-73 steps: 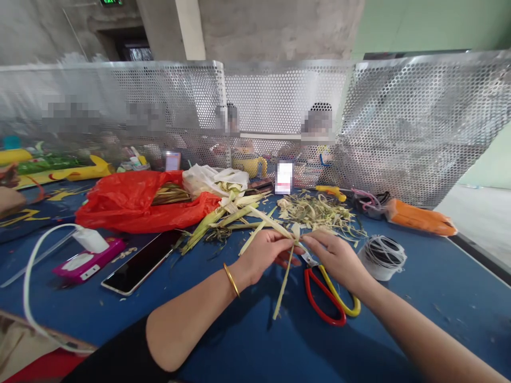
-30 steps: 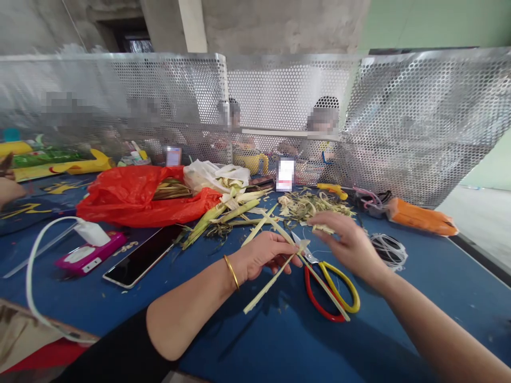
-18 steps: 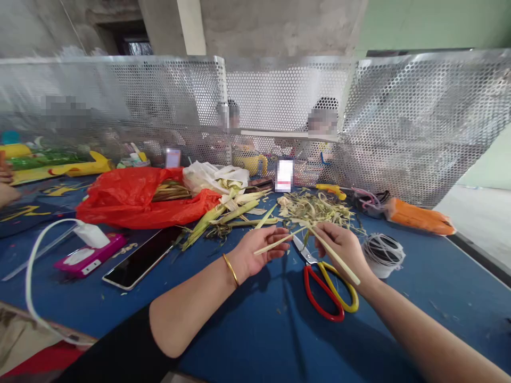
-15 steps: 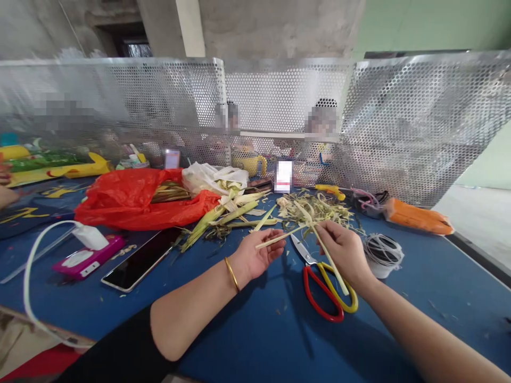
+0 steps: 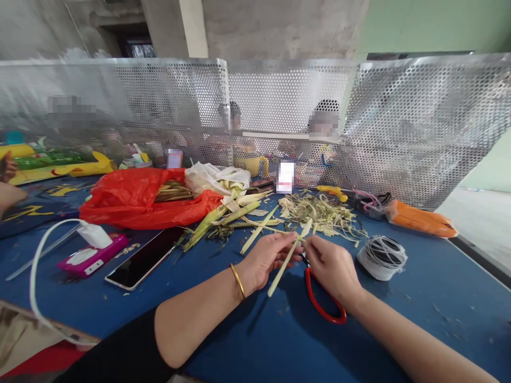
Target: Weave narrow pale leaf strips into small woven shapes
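Note:
Several pale green plant strips (image 5: pixel 284 268) cross each other in the air between my two hands. My left hand (image 5: pixel 269 260) pinches them near the crossing, thumb on top. Close against it, my right hand (image 5: pixel 331 266) has its fingers closed on the strips from the other side; its fingertips are partly hidden. One strip slants down toward me, its lower end free above the table. Under my right hand lie the scissors (image 5: pixel 317 298), whose red handle shows while the blades and the yellow handle are mostly covered.
A heap of plant shreds (image 5: pixel 325 213) lies beyond my hands, with loose stalks (image 5: pixel 215 221) and a red plastic bag (image 5: pixel 120 197) leftward. A dark phone (image 5: pixel 143 260) and a magenta power strip (image 5: pixel 93 255) sit left. A cord spool (image 5: pixel 382 258) stands right. A perforated metal screen (image 5: pixel 275 96) rises behind; people are beyond it.
My hands have come together, the right one moving left. The slanting strip has swung from under my right hand to between both hands. My left fingers have closed on the strips.

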